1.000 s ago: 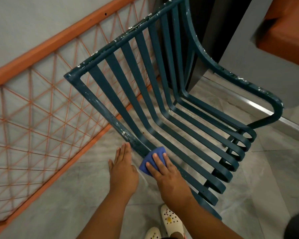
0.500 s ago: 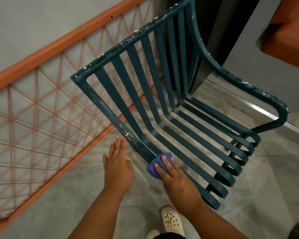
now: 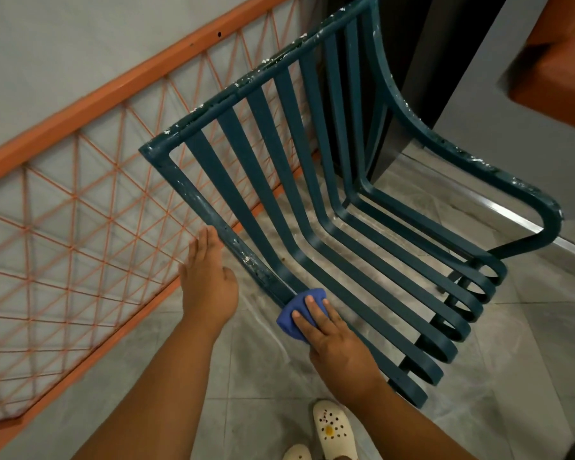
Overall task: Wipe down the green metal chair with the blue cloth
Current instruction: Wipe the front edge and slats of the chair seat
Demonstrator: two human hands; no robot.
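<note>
- The blue cloth is mostly hidden under the fingers of the right hand; only a rounded, bunched edge shows to the left of the fingers and above them.
- The legs of the green chair are almost fully hidden by the seat; only a dark piece shows under the curled slat ends, to the right of the right hand.
- The thumb of the right hand is not visible, so I cannot tell if it grips the cloth; the fingers lie flat and close together and press the cloth on the near side bar, where the back bends into the seat.
- The left hand is flat, with fingers straight and together; its fingertips are just beside the side bar, but contact is hard to judge.
- The chair is painted metal: flat curved slats, a round top bar with white chipped spots, and an arched armrest far from both hands.
- Behind the left hand stands an orange railing with thin crossed wires.
- Below the right hand two cream shoes with holes are cut off by the edge, on grey floor tiles.
</note>
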